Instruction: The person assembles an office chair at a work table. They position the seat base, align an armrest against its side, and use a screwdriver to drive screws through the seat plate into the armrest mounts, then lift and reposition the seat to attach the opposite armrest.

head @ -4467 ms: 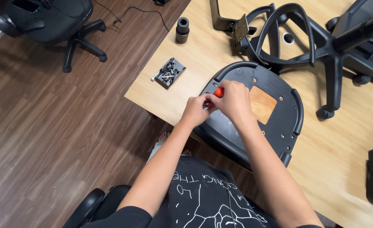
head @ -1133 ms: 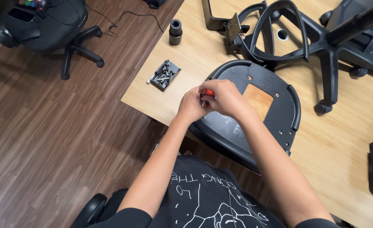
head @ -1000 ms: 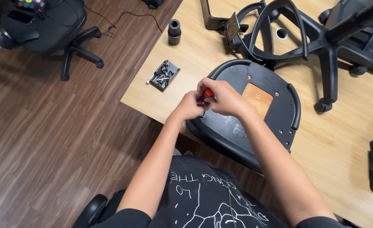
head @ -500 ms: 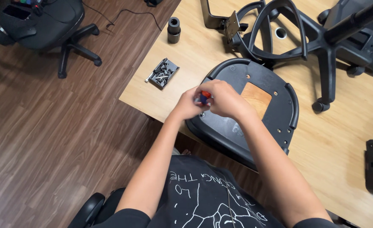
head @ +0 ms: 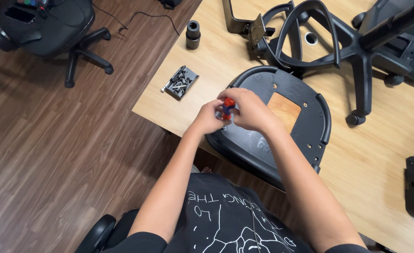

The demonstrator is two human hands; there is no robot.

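A black chair seat pan (head: 300, 136) lies upside down on the wooden table (head: 385, 154), overhanging the near edge. Both hands meet over its left rim. My right hand (head: 249, 110) grips a small screwdriver with a red and blue handle (head: 228, 107), held upright. My left hand (head: 209, 117) closes around the lower part of the same tool, against the seat's edge. The tip of the tool is hidden by my fingers.
A small open tray of screws and bolts (head: 180, 82) sits left of the seat. A black cylinder (head: 193, 34) stands further back. Chair armrests (head: 282, 28) and a star base (head: 371, 42) lie at the back. An office chair (head: 52, 28) stands on the floor.
The view has shifted slightly. My hands have stayed on the seat's left rim, and the screwdriver handle now shows more upright between them.
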